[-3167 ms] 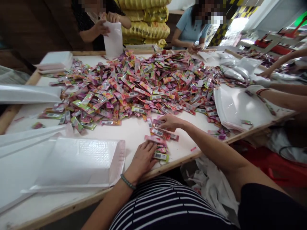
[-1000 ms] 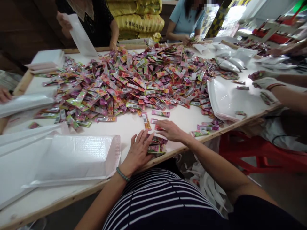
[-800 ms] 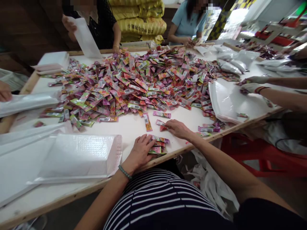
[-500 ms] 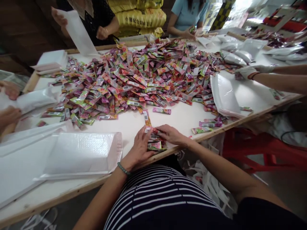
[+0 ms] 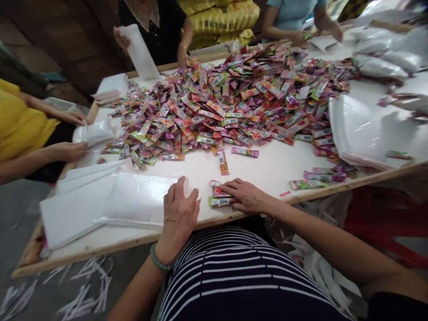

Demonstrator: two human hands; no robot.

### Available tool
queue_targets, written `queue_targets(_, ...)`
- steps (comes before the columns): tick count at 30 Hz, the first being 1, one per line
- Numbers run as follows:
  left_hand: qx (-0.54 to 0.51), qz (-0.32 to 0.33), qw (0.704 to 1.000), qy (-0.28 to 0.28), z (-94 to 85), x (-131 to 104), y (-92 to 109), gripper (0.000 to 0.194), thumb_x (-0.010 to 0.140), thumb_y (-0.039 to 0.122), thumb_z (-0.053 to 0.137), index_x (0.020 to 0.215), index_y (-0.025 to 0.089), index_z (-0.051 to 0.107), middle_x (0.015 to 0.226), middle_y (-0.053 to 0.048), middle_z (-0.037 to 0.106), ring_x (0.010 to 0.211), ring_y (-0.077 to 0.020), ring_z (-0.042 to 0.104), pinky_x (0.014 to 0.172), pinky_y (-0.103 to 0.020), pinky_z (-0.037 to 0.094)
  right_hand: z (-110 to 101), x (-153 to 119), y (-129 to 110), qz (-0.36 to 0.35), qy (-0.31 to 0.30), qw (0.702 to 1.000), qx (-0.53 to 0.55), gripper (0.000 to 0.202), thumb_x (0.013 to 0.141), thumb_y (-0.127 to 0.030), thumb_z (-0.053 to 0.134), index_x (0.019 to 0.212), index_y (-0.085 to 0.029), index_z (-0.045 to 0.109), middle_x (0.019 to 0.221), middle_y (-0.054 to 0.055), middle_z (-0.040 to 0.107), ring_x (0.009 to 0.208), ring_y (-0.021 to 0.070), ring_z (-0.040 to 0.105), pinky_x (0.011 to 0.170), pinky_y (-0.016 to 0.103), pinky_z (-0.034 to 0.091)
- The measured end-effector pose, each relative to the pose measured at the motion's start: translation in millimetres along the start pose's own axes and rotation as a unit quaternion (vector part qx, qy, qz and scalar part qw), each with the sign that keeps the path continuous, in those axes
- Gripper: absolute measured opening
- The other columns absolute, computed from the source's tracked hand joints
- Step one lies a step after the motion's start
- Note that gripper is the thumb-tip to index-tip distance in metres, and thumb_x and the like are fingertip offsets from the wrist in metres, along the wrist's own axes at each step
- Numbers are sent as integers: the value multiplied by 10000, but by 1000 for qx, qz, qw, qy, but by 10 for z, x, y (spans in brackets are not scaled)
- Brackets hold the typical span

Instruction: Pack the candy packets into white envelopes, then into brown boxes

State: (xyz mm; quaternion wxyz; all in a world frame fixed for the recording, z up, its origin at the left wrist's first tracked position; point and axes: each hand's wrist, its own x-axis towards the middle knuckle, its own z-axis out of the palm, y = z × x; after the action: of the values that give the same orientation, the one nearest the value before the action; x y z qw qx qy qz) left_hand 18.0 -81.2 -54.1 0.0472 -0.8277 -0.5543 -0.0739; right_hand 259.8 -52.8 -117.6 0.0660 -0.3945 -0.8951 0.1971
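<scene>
My right hand [image 5: 246, 196] is closed over a small stack of colourful sachets [image 5: 221, 202] near the table's front edge, its fingertips on top of them. My left hand [image 5: 179, 211], with a beaded bracelet at the wrist, is over the right end of a white padded envelope [image 5: 140, 196]. Its fingers are spread and hold nothing that I can see; whether they touch the envelope I cannot tell. A single orange sachet [image 5: 222, 162] lies just beyond the stack, and a pink one [image 5: 245, 152] lies to its right.
A large heap of sachets [image 5: 214, 102] covers the table's middle. More white envelopes [image 5: 76, 209] lie at left, and another envelope [image 5: 357, 129] stands at right. Co-workers' hands are at the far and left sides. A wooden rim [image 5: 110, 244] edges the table.
My left hand has left the sachet stack and moved left to the padded envelope. My right hand stays on the stack. The view has swung left, showing a co-worker in yellow.
</scene>
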Motion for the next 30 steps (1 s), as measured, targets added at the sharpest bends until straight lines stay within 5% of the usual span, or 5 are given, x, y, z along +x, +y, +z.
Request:
queue_targets(6, 114, -122, 979, -114, -22, -494, -353, 329, 871, 97, 428, 1061, 156, 691, 1319, -222, 517, 870, -275, 633, 713, -422, 551, 189, 142, -49, -14, 38, 999, 34, 610, 829, -129, 525, 1430, -174, 434, 1148, 133, 643, 1014, 250, 589, 867, 382, 488)
queue_targets(12, 69, -141, 986, -52, 170, -553, -459, 601, 806, 24, 370, 1394, 117, 451, 1494, -192, 417, 813, -223, 703, 573, -313, 565, 178, 455, -376, -21, 114, 969, 220, 674, 740, -80, 509, 1388, -262, 501, 1208, 44, 659, 1021, 199, 622, 875, 316, 490)
queue_targets(16, 0, -114, 993, 14, 96, -480, -429, 683, 790, 37, 397, 1461, 135, 320, 1542, -173, 344, 1078, -241, 657, 746, -308, 590, 76, 679, -591, -107, 69, 987, 102, 631, 763, -80, 547, 1381, -205, 507, 1187, 86, 655, 1009, 229, 589, 856, 343, 478)
queue_targets(25, -131, -84, 988, -10, 50, -172, -136, 818, 708, 6, 421, 1501, 118, 257, 1595, -154, 213, 1256, -292, 548, 890, -359, 578, -370, 763, -751, -13, 134, 975, -176, 368, 950, -148, 415, 1287, -189, 558, 1179, 137, 620, 886, 242, 548, 761, 363, 417)
queue_targets(30, -248, -75, 966, 24, -74, 65, -30, 747, 730, 48, 448, 1464, 28, 312, 1546, -215, 309, 1402, -280, 371, 1101, -413, 442, -470, 853, -835, -85, 53, 973, -206, 236, 919, -116, 479, 1077, -98, 653, 1062, 171, 630, 901, 255, 549, 774, 371, 422)
